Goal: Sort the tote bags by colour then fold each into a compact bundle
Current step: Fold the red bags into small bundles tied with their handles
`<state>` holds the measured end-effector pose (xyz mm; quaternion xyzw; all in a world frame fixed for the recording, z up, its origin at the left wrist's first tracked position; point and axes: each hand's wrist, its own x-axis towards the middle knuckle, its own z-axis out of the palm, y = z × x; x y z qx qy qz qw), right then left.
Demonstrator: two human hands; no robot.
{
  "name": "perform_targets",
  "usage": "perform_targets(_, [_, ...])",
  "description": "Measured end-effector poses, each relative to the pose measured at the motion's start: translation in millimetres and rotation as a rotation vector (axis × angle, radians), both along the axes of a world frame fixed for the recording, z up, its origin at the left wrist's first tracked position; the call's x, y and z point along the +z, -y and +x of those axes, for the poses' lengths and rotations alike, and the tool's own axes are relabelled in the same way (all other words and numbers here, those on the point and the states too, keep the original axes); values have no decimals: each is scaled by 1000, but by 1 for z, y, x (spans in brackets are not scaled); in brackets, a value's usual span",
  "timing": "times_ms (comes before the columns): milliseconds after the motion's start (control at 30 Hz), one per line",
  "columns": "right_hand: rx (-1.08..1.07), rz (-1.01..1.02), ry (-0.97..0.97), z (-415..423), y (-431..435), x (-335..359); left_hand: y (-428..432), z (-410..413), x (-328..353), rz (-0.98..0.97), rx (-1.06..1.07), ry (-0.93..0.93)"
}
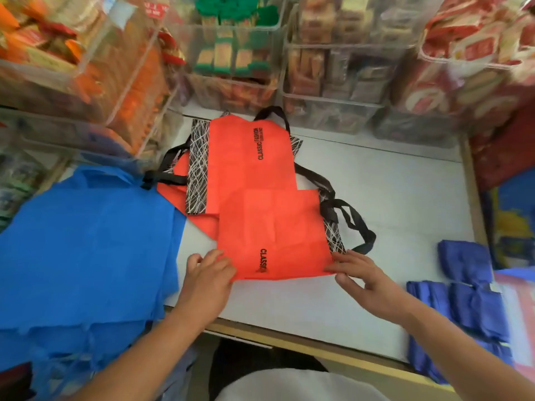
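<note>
Two orange-red tote bags with black handles and black-and-white scribble side panels lie flat on the white counter (390, 198). The nearer orange bag (275, 233) overlaps the farther orange bag (249, 157). My left hand (207, 273) pinches the near-left corner of the nearer bag. My right hand (362, 273) touches its near-right corner with fingers spread on the fabric. A pile of flat blue tote bags (86, 250) covers the left side. Folded dark-blue bundles (474, 299) sit stacked at the right edge.
Clear plastic bins (231, 53) full of packaged snacks line the back and left of the counter. A wooden rim (304, 345) runs along the counter's near edge. Red and blue packaging (509, 175) stands at the far right.
</note>
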<state>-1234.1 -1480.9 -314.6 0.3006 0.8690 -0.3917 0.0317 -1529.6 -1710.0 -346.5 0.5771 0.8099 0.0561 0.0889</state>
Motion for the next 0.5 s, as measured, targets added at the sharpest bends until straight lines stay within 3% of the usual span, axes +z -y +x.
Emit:
perform_targets(100, [-122, 380, 219, 23, -11, -13, -12, 20, 1, 17, -131, 56])
perform_targets(200, [-128, 479, 294, 23, 7, -11, -24, 65, 17, -35, -170, 180])
perform_targets(333, [101, 323, 52, 14, 56, -10, -45, 124, 32, -159, -169, 103])
perform_targets(500, [-231, 68, -143, 23, 63, -22, -46, 132, 39, -45, -165, 415])
